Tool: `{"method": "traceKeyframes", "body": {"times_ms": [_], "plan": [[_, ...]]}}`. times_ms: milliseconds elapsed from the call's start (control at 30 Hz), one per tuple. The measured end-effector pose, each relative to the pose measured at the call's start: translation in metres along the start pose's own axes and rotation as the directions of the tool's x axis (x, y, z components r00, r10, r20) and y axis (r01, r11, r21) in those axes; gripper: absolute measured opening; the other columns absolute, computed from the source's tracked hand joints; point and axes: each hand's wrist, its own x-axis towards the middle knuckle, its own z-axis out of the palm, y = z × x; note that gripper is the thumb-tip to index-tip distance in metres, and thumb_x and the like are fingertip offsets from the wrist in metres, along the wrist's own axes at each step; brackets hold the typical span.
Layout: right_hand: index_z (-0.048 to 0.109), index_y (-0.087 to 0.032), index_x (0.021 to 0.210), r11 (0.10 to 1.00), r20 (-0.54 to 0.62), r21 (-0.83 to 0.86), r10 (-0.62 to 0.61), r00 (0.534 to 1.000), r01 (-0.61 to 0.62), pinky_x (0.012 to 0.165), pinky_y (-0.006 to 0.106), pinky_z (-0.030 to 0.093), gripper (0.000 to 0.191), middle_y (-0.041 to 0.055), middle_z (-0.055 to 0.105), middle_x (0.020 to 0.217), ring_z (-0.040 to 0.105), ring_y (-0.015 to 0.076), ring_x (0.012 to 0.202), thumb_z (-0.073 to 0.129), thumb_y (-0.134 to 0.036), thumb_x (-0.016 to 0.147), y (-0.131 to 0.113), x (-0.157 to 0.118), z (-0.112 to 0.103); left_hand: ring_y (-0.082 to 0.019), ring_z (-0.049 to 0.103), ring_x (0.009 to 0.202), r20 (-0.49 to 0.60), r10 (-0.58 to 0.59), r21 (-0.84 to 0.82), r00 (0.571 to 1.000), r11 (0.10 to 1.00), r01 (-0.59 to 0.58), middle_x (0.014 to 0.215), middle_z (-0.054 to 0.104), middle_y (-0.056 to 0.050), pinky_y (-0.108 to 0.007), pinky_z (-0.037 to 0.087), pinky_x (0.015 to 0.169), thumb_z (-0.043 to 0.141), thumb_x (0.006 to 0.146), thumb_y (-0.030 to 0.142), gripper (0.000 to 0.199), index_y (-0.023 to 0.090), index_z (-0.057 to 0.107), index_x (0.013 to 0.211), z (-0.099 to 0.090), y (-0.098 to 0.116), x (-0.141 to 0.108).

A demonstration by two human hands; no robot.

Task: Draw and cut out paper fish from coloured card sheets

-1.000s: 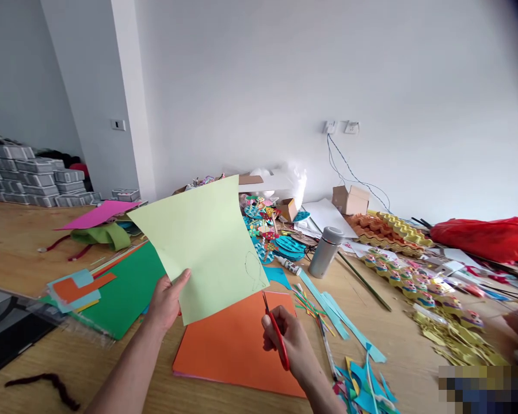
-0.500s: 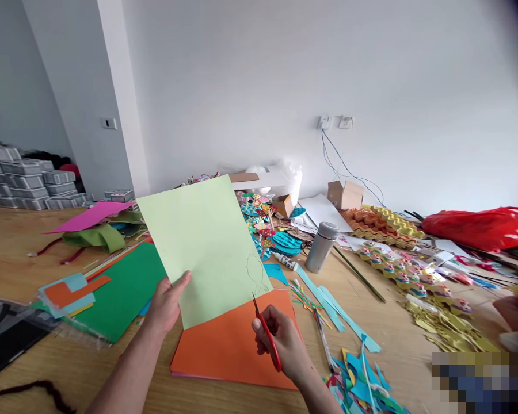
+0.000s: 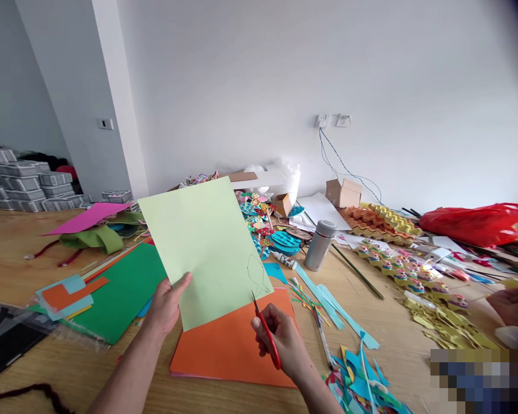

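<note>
A pale green sheet is raised and tilted in my left hand, the thumb on its front near the lower left edge. Near the sheet's lower right corner is a drawn outline like a small fish. Red-handled scissors are in my right hand, their tip pointing up by the sheet's bottom edge, just below the outline. Whether the tip touches the paper I cannot tell. Beneath both hands lies a stack of orange paper on the wooden table.
Green paper lies at the left. A grey flask, blue paper strips and blue scraps are right of the sheet. Further right are egg trays, a red bag and another person's hand.
The view has shifted slightly, with the background sliding a little to the left. My hands, the sheet and the scissors stay almost where they were.
</note>
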Motion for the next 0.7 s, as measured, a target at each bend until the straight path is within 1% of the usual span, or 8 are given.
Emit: {"method": "traceKeyframes", "body": {"times_ms": [133, 267, 367, 533, 700], "plan": [[0.040, -0.021, 0.066, 1.000, -0.021, 0.003, 0.012, 1.000, -0.012, 0.038, 0.021, 0.043, 0.043, -0.0075, 0.047, 0.051, 0.047, 0.0079, 0.042, 0.064, -0.056, 0.071, -0.0003, 0.0002, 0.0010, -0.030, 0.061, 0.105, 0.007, 0.009, 0.002, 1.000, 1.000, -0.009, 0.103, 0.070, -0.012, -0.042, 0.044, 0.095, 0.077, 0.065, 0.044, 0.058, 0.012, 0.063, 0.112, -0.0021, -0.0027, 0.0014], [0.039, -0.021, 0.065, 0.998, -0.052, 0.015, 0.060, 0.997, -0.059, 0.033, 0.019, 0.038, 0.043, -0.0087, 0.046, 0.048, 0.045, 0.0075, 0.038, 0.069, -0.053, 0.068, 0.0002, 0.0008, 0.0016, -0.030, 0.062, 0.101, 0.001, 0.008, 0.004, 1.000, 1.000, -0.008, 0.101, 0.070, -0.011, -0.041, 0.046, 0.093, 0.078, 0.062, 0.046, 0.060, 0.014, 0.064, 0.111, -0.0037, -0.0045, 0.0017], [0.039, -0.021, 0.065, 0.996, -0.059, 0.033, 0.084, 0.995, -0.082, 0.031, 0.018, 0.036, 0.044, -0.0090, 0.046, 0.046, 0.044, 0.0077, 0.036, 0.071, -0.050, 0.065, 0.0018, 0.0012, 0.0019, -0.029, 0.062, 0.102, -0.006, 0.021, 0.000, 1.000, 1.000, -0.021, 0.103, 0.070, -0.011, -0.040, 0.046, 0.094, 0.079, 0.061, 0.046, 0.062, 0.014, 0.064, 0.112, -0.0041, -0.0055, 0.0021], [0.040, -0.021, 0.065, 0.997, -0.052, 0.063, 0.055, 0.997, -0.052, 0.033, 0.019, 0.038, 0.043, -0.0080, 0.049, 0.047, 0.047, 0.0079, 0.037, 0.070, -0.051, 0.067, 0.0044, 0.0021, 0.0014, -0.030, 0.061, 0.104, -0.006, 0.012, -0.001, 1.000, 1.000, -0.012, 0.103, 0.070, -0.012, -0.040, 0.045, 0.095, 0.079, 0.061, 0.046, 0.060, 0.014, 0.065, 0.110, -0.0049, -0.0074, 0.0035], [0.041, -0.020, 0.065, 0.997, -0.040, 0.066, 0.046, 0.998, -0.043, 0.035, 0.019, 0.040, 0.043, -0.0072, 0.050, 0.049, 0.048, 0.0078, 0.038, 0.069, -0.052, 0.067, 0.0016, 0.0025, 0.0009, -0.030, 0.057, 0.111, 0.019, 0.013, 0.006, 1.000, 1.000, -0.013, 0.105, 0.069, -0.012, -0.041, 0.042, 0.098, 0.077, 0.066, 0.043, 0.054, 0.013, 0.065, 0.109, -0.0058, -0.0090, 0.0042]]}}
